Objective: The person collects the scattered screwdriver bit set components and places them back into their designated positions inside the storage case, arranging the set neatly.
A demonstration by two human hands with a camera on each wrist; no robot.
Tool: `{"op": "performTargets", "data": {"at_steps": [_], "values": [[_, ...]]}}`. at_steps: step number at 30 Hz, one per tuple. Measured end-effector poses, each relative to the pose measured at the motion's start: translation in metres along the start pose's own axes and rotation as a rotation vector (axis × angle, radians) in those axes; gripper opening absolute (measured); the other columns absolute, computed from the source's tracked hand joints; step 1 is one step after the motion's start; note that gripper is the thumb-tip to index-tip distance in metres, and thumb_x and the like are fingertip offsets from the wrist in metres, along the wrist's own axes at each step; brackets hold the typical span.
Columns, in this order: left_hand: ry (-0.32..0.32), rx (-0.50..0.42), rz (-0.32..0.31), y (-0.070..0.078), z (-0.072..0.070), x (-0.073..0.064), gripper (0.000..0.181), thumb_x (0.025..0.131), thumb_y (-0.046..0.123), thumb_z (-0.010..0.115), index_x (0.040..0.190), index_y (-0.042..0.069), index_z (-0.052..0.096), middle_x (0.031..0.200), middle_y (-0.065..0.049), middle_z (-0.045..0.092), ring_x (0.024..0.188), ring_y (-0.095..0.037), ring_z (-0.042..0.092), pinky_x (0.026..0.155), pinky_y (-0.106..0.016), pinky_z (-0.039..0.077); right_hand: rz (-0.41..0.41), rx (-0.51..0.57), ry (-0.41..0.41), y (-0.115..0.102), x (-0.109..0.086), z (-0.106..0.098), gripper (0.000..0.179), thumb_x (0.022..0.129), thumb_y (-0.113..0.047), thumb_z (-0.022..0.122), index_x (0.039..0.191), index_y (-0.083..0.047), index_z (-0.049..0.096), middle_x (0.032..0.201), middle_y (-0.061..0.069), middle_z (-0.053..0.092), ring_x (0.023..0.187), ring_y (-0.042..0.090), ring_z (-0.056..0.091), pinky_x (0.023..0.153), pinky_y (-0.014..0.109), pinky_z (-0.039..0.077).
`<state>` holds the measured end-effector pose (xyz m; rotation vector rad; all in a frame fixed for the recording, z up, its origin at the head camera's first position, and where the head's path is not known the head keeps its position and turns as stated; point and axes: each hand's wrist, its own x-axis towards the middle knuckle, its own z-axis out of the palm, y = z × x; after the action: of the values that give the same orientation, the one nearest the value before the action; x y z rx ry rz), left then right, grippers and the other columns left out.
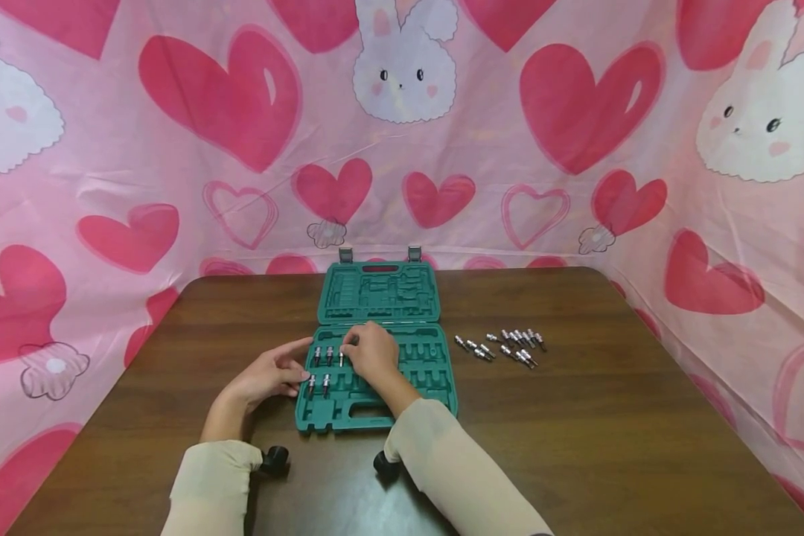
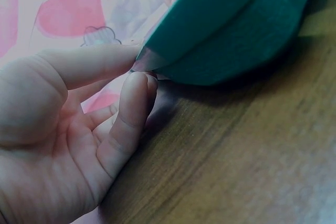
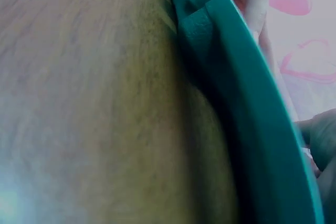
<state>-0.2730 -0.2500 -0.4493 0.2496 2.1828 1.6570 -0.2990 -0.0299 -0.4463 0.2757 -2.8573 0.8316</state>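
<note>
Head view: a small silver bit (image 1: 341, 359) stands in the upper row of hollows in a green case (image 1: 448, 376), right below the fingertips of the right hand (image 1: 371, 353). Those fingers look pinched narrow on its top, probably because something so short leaves little else to hold; the exact contact is partly hidden. To its left, two seated bits (image 1: 330, 356) fill that row's end hollows, with two front bits (image 1: 326, 384) in the row nearer the person. The snug shapes seem meant to keep each piece in its own place.

The left hand (image 1: 268, 376) holds the case's left edge, thumb against the rim and a bent finger close under it in the left wrist view, likely to keep the case from sliding. The lid (image 1: 375, 301) lies folded back, away from the person, which leaves the rows within reach.

Loose bits (image 1: 517, 339) lie scattered on the table (image 1: 576, 447) right of the case, apparently on that side to suit the right hand. Behind hangs a pink cloth (image 1: 482, 141) printed with hearts and rabbits.
</note>
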Motion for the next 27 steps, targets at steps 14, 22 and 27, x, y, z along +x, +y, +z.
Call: {"op": "performTargets", "data": {"at_steps": [14, 22, 27], "values": [[-0.001, -0.001, -0.007, 0.003, 0.000, 0.000, 0.068, 0.093, 0.009, 0.064, 0.152, 0.009, 0.031, 0.091, -0.015, 0.065, 0.074, -0.023, 0.060, 0.070, -0.033, 0.056, -0.015, 0.157, -0.065, 0.002, 0.001, -0.006, 0.008, 0.089, -0.033, 0.072, 0.092, -0.026, 0.072, 0.082, -0.008, 0.055, 0.067, 0.009, 0.050, 0.057, 0.028, 0.041], [0.001, 0.008, -0.006, 0.003, 0.000, 0.000, 0.068, 0.094, 0.009, 0.064, 0.153, 0.010, 0.031, 0.091, -0.015, 0.065, 0.076, -0.023, 0.060, 0.071, -0.034, 0.056, -0.012, 0.464, -0.073, 0.002, 0.000, -0.021, 0.015, 0.090, -0.021, 0.071, 0.102, -0.012, 0.073, 0.081, -0.003, 0.061, 0.069, 0.014, 0.053, 0.060, 0.030, 0.044], [0.006, 0.009, -0.010, 0.002, 0.000, 0.000, 0.068, 0.093, 0.009, 0.064, 0.153, 0.010, 0.031, 0.092, -0.015, 0.065, 0.076, -0.023, 0.060, 0.071, -0.034, 0.056, -0.025, 0.514, -0.048, 0.004, -0.001, -0.032, 0.016, 0.090, -0.021, 0.072, 0.102, -0.011, 0.074, 0.086, -0.002, 0.062, 0.074, 0.014, 0.053, 0.062, 0.030, 0.045]]}}
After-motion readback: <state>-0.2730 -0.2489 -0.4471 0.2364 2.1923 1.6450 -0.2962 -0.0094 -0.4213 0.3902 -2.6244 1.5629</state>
